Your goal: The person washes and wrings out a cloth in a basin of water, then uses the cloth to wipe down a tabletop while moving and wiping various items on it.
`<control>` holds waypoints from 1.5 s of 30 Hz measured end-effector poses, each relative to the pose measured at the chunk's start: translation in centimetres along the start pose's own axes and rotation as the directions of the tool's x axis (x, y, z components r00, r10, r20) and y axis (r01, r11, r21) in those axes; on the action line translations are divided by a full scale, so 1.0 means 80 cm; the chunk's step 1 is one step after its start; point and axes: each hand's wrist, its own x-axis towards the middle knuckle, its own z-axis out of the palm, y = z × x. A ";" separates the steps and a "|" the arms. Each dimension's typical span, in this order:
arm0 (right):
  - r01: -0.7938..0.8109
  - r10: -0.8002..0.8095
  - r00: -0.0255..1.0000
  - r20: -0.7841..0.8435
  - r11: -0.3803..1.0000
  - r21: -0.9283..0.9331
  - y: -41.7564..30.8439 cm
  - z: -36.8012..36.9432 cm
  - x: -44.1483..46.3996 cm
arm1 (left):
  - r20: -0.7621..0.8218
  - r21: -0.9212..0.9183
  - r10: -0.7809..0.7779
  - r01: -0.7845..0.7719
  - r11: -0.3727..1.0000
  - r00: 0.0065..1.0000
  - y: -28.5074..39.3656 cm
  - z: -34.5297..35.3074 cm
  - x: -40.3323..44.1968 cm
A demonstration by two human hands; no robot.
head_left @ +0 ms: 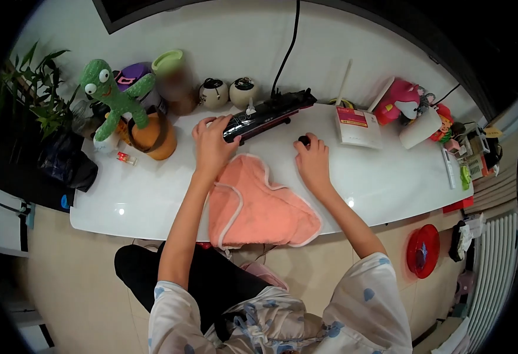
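My left hand [213, 143] is closed around the near end of a long black model ship [262, 117]. The ship has white markings and a raised part on top, and it lies slanted toward the wall. My right hand [313, 160] rests on the white table, its fingers closed on a small black piece [304, 140] that is too small to name. Between my forearms, a salmon-pink cloth [259, 203] with pale edging lies crumpled and hangs over the table's front edge. Neither hand touches the cloth's middle.
On the left stand a green cactus toy [114, 97], an orange pot [153, 137] and a leafy plant [43, 88]. Two round white pots [244, 92] line the wall. To the right are a white router-like box [358, 127] and a pink plush toy [401, 99]. A red basin [412, 251] sits on the floor.
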 end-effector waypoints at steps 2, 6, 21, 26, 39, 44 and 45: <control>0.009 -0.010 1.000 -0.025 1.000 -0.011 0.002 0.005 0.000 | -0.007 0.015 0.000 0.000 1.000 1.000 -0.003 -0.007 -0.006; 0.017 -0.017 0.999 -0.037 1.000 0.001 0.000 0.001 -0.002 | -0.022 0.082 -0.038 0.039 0.996 0.999 -0.002 -0.029 -0.021; 0.006 -0.006 1.000 -0.022 1.000 -0.022 0.001 0.001 -0.003 | -0.039 0.221 -0.083 0.089 0.971 0.996 -0.034 -0.134 -0.109; 0.040 -0.040 0.999 -0.036 0.999 -0.006 0.006 0.005 -0.003 | -0.036 0.225 -0.094 0.100 0.969 0.995 -0.048 -0.164 -0.136; 0.018 -0.011 0.996 -0.087 0.997 0.080 0.003 0.002 0.004 | 0.153 -0.152 0.197 -0.174 0.973 0.968 0.055 -0.134 -0.206; 0.028 -0.041 0.966 -0.256 0.998 -0.053 -0.011 -0.018 -0.001 | 0.316 -0.739 0.135 0.154 0.656 0.939 0.094 -0.128 -0.244; 0.024 -0.038 0.968 -0.250 0.998 -0.059 -0.023 -0.032 -0.004 | 0.300 -0.819 0.046 0.232 0.524 0.953 0.092 -0.127 -0.248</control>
